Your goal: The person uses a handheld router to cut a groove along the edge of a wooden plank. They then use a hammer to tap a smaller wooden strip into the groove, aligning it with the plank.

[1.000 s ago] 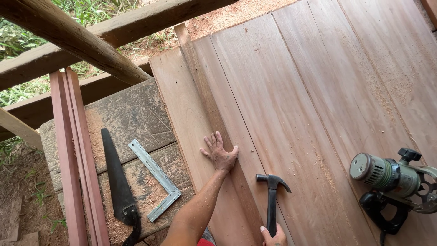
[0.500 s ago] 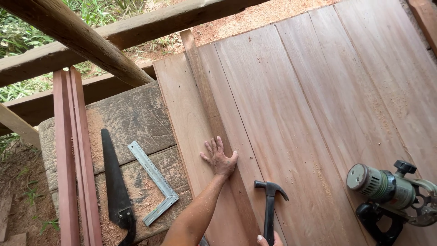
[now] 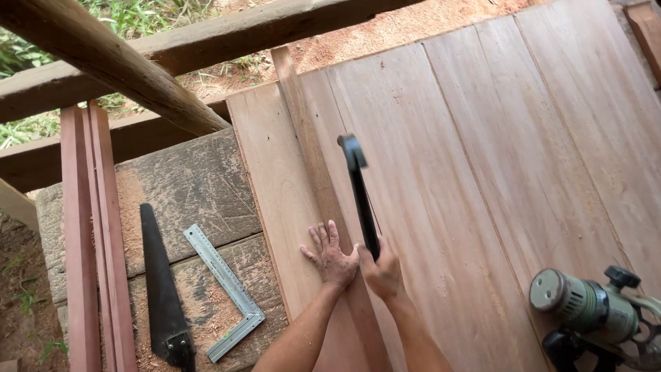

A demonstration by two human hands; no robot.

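Handsaw [image 3: 163, 289], metal square [image 3: 226, 292], green router [image 3: 593, 310].

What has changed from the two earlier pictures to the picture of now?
The right hand has come up beside the left hand and has raised the hammer, so its head is now high above the boards; earlier it hung low near the bottom edge. The left hand stays pressed flat on the narrow strip. The saw, the metal square and the power tool lie where they were.

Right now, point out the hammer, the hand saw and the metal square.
hammer [image 3: 363, 200], head view, middle of its handle.
hand saw [image 3: 160, 275], head view, middle of its dark blade.
metal square [image 3: 219, 270], head view, its long arm.
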